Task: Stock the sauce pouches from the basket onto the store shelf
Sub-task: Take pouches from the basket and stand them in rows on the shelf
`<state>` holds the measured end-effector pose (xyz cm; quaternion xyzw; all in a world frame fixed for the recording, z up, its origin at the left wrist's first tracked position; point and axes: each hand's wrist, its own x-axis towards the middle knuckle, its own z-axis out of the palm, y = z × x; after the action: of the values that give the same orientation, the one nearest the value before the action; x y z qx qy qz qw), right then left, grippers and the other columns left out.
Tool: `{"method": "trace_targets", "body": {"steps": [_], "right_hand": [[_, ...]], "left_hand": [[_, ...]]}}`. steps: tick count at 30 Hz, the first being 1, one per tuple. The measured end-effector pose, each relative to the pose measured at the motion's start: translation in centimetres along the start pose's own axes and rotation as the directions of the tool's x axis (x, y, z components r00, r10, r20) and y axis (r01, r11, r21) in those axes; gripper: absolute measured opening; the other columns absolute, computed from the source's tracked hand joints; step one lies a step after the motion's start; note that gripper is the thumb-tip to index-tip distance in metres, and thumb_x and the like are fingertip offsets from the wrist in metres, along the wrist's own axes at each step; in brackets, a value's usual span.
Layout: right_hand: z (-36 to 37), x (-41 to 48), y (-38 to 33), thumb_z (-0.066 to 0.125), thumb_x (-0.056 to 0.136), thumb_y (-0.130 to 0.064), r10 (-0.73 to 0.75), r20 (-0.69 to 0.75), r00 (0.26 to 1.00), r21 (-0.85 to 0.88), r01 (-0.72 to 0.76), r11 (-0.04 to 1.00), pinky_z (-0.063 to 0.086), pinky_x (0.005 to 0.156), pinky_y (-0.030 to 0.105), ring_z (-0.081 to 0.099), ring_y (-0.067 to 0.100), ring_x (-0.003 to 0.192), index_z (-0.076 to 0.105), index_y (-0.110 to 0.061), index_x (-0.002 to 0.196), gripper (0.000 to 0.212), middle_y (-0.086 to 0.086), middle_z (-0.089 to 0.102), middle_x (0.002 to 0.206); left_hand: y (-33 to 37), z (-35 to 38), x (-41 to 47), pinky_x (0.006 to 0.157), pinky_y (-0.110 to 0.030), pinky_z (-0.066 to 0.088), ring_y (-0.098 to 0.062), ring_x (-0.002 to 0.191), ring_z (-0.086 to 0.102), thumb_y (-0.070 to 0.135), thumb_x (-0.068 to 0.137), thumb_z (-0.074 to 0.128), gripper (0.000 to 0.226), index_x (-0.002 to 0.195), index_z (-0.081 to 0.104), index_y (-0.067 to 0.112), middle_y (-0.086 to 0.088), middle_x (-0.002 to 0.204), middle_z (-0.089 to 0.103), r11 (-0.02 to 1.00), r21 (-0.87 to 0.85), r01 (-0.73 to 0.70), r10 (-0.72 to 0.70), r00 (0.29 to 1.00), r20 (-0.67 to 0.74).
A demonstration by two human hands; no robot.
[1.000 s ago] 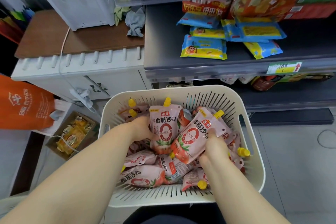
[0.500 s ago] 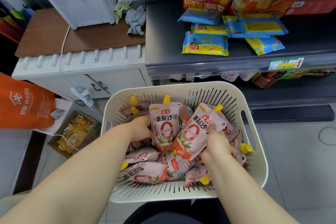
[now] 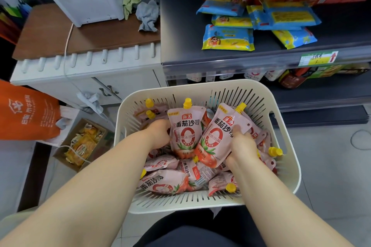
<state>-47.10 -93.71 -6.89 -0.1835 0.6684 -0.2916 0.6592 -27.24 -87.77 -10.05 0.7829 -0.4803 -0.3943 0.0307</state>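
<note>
Presently your left hand [image 3: 158, 134] and right hand [image 3: 242, 144] each grip one upright pouch in the basket [image 3: 289, 168], fingertips hidden behind.

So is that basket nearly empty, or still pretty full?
Still fairly full. Pink pouches cover the basket floor in overlapping layers, and the left hand and right hand each hold one more above them.

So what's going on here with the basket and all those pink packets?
A person is restocking a shop shelf with sauce pouches. Each hand grips one inside the cream basket: the left hand holds an upright pouch, and the right hand holds a tilted pouch. Neither has left the basket yet, and many more lie loose in it. Similar pouches show on the lower shelf behind the basket.
</note>
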Motion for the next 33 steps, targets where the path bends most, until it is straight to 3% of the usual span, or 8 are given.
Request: {"method": "trace_targets", "body": {"steps": [3, 5, 9, 12, 16, 22, 29, 33], "right_hand": [[-0.1, 0.0, 0.0, 0.042, 0.100, -0.027, -0.012, 0.001, 1.000, 0.000, 0.012, 1.000, 0.052, 0.075, 0.040, 0.062, 0.020, 0.073, 0.051, -0.019, 0.106, 0.014, 0.001, 0.063, 0.082], [0.0, 0.0, 0.0, 0.042, 0.100, -0.026, -0.020, 0.016, 1.000, 0.013, 0.020, 1.000, 0.052, 0.074, 0.039, 0.061, 0.018, 0.071, 0.051, -0.019, 0.105, 0.012, 0.000, 0.063, 0.081], [0.3, 0.0, 0.1, 0.047, 0.098, -0.025, -0.051, 0.084, 0.995, -0.050, 0.055, 0.997, 0.050, 0.063, 0.031, 0.062, 0.016, 0.072, 0.054, -0.018, 0.103, 0.011, 0.000, 0.064, 0.081], [0.5, 0.1, 0.3, 0.055, 0.093, -0.026, -0.085, 0.126, 0.988, -0.146, 0.103, 0.984, 0.053, 0.077, 0.037, 0.065, 0.021, 0.083, 0.058, -0.019, 0.101, 0.010, 0.001, 0.067, 0.089], [0.6, 0.1, 0.7, 0.065, 0.086, -0.026, -0.121, 0.179, 0.976, -0.228, 0.161, 0.960, 0.054, 0.085, 0.041, 0.066, 0.025, 0.093, 0.057, -0.025, 0.095, 0.013, 0.005, 0.069, 0.102], [1.6, 0.3, 0.3, 0.057, 0.090, -0.030, -0.188, 0.118, 0.975, -0.379, 0.219, 0.899, 0.052, 0.087, 0.047, 0.064, 0.030, 0.088, 0.059, -0.017, 0.079, 0.017, 0.012, 0.068, 0.092], [1.7, 0.7, -1.5, 0.063, 0.087, -0.035, -0.198, 0.164, 0.966, -0.437, 0.251, 0.864, 0.042, 0.055, 0.028, 0.053, 0.018, 0.068, 0.054, -0.008, 0.090, 0.029, 0.005, 0.056, 0.079], [0.6, -0.9, -3.0, 0.065, 0.087, -0.025, -0.312, 0.246, 0.918, -0.368, 0.386, 0.846, 0.053, 0.087, 0.041, 0.065, 0.024, 0.086, 0.067, -0.016, 0.089, 0.009, 0.003, 0.068, 0.086]], "left_hand": [[-0.1, 0.0, 0.2, 0.088, -0.026, 0.040, -0.024, 0.111, 0.053, 0.006, 0.087, 0.053, 0.026, 0.111, 0.060, 0.010, -0.008, 0.117, 0.061, 1.000, -0.004, -0.003, 0.003, 1.000, 0.001], [0.4, -0.2, 0.0, 0.097, -0.031, 0.042, -0.022, 0.113, 0.054, 0.010, 0.086, 0.058, 0.031, 0.117, 0.060, 0.013, -0.005, 0.120, 0.062, 0.982, -0.187, 0.010, -0.003, 0.999, 0.041], [2.4, -0.4, 0.0, 0.094, -0.044, 0.050, -0.023, 0.105, 0.065, 0.023, 0.077, 0.074, 0.049, 0.122, 0.054, 0.016, -0.006, 0.117, 0.067, 0.614, -0.779, 0.128, -0.085, 0.992, 0.095], [4.2, -0.4, 0.6, 0.090, -0.042, 0.053, -0.021, 0.101, 0.066, 0.051, 0.053, 0.081, 0.076, 0.118, 0.058, 0.020, -0.001, 0.111, 0.069, 0.671, -0.725, 0.155, -0.203, 0.979, 0.022], [5.5, 0.4, 1.2, 0.081, -0.030, 0.047, -0.027, 0.110, 0.059, 0.035, 0.076, 0.076, 0.062, 0.125, 0.052, 0.006, -0.010, 0.116, 0.062, 0.735, -0.627, 0.258, -0.359, 0.933, -0.037], [5.1, 1.6, 1.4, 0.092, -0.042, 0.051, -0.027, 0.102, 0.063, 0.035, 0.078, 0.073, 0.047, 0.114, 0.063, 0.006, -0.012, 0.111, 0.068, 0.687, -0.700, 0.194, -0.373, 0.921, -0.111], [5.4, 1.4, -0.5, 0.074, -0.029, 0.049, -0.025, 0.091, 0.063, 0.036, 0.085, 0.065, 0.037, 0.106, 0.066, 0.005, -0.009, 0.096, 0.068, 0.662, -0.746, 0.077, -0.321, 0.928, -0.188], [6.3, -0.5, -2.8, 0.084, -0.035, 0.052, -0.022, 0.093, 0.065, 0.035, 0.082, 0.069, 0.026, 0.100, 0.068, 0.016, -0.004, 0.095, 0.070, 0.618, -0.781, -0.090, -0.250, 0.919, -0.304]]}}
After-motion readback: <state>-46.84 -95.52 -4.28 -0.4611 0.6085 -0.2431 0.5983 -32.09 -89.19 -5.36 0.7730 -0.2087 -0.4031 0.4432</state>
